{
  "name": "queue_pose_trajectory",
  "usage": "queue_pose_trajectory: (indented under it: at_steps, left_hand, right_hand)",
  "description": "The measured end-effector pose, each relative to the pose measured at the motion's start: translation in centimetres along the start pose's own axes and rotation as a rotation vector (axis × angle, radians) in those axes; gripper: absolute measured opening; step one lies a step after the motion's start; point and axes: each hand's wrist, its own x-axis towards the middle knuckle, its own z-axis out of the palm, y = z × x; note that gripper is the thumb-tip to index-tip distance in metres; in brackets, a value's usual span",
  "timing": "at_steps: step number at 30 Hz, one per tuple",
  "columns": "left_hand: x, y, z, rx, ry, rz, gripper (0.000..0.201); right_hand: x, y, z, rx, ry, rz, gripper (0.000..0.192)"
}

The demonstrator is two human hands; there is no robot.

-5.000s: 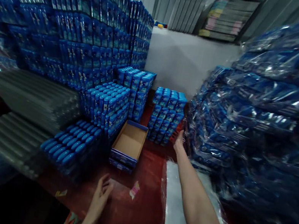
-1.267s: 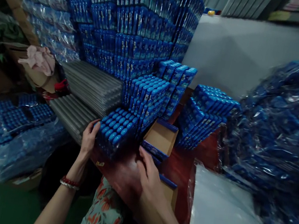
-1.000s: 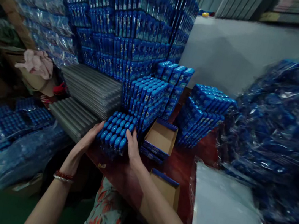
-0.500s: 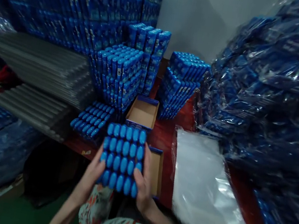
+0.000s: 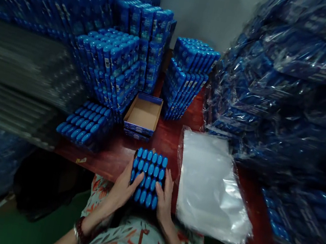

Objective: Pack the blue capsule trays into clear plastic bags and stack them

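Both hands, left hand (image 5: 122,188) and right hand (image 5: 165,194), clasp the block of blue tubes (image 5: 147,177) between them, fingers (image 5: 135,181) spread flat against its sides at the bench (image 5: 119,156) edge.

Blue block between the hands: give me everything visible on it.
The block is a tight grid of glossy blue oval tops, plastic by the look, five across and about six deep, packed edge to edge. It sits at the near edge of the red table, tops facing the camera. The left hand presses its left side, the right hand its right side, with fingers lapping onto the tops. Its underside is hidden.
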Motion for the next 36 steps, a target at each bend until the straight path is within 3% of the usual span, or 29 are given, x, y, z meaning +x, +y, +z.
queue_pose_trajectory:
  at_steps: [3, 6, 9, 11, 15, 17, 20, 22, 24, 26, 28, 30, 33, 34, 36]
  left_hand:
    - [0.2, 1.0, -1.3, 0.287, 0.107, -0.02, 0.051]
    - [1.8, 0.8, -1.9, 0.377, 0.219, 0.071, 0.052]
    - [3.8, -0.8, -1.2, 0.304, 0.087, 0.139, 0.056]
    - [4.7, -2.0, -0.2, 0.261, 0.006, 0.139, 0.055]
    - [5.3, -3.1, 1.5, 0.177, 0.038, 0.16, 0.052]
    - [5.4, -2.8, 2.1, 0.161, 0.017, 0.163, 0.051]
    - [5.8, -2.1, 2.9, 0.154, -0.073, 0.156, 0.051]
    - [6.2, -1.7, 3.5, 0.147, -0.085, 0.144, 0.05]
    - [6.6, -1.6, 4.1, 0.137, -0.066, 0.139, 0.049]
    - [6.9, -1.5, 4.5, 0.129, -0.057, 0.138, 0.048]
    - [6.9, -1.3, 4.6, 0.137, -0.048, 0.142, 0.05]
    - [6.5, -0.6, 4.6, 0.188, 0.021, 0.202, 0.052]
    - [5.5, 1.5, 4.7, 0.312, 0.111, 0.448, 0.05]
    - [5.2, 2.4, 5.0, 0.35, 0.056, 0.547, 0.049]
    - [4.6, 4.2, 5.9, 0.41, -0.181, 0.711, 0.046]
  right_hand:
    - [0.7, -1.8, -1.2, -0.071, 0.093, -0.088, 0.056]
    - [3.2, -3.8, -2.2, -0.188, -0.033, -0.204, 0.052]
    - [5.8, -4.8, -1.8, -0.405, -0.254, -0.24, 0.048]
    - [6.8, -4.9, -1.0, -0.517, -0.328, -0.205, 0.05]
    - [7.2, -4.5, -0.3, -0.406, -0.362, -0.168, 0.053]
    - [6.8, -4.0, -1.7, -0.246, -0.329, -0.196, 0.054]
    - [5.8, -2.3, -6.8, -0.167, -0.17, -0.243, 0.049]
    - [4.8, -0.3, -11.2, -0.304, -0.09, -0.23, 0.042]
    - [3.8, 2.1, -15.1, -0.499, -0.109, -0.157, 0.044]
    - [3.0, 4.3, -17.3, -0.63, -0.107, -0.077, 0.039]
    - [2.8, 5.8, -17.7, -0.662, -0.058, -0.048, 0.024]
    - [3.3, 6.3, -17.0, -0.605, -0.003, -0.059, 0.023]
    - [4.7, 5.6, -16.4, -0.461, 0.074, -0.046, 0.027]
    - [5.2, 5.2, -16.5, -0.421, 0.096, -0.031, 0.027]
    - [5.9, 4.8, -17.5, -0.404, 0.085, -0.02, 0.026]
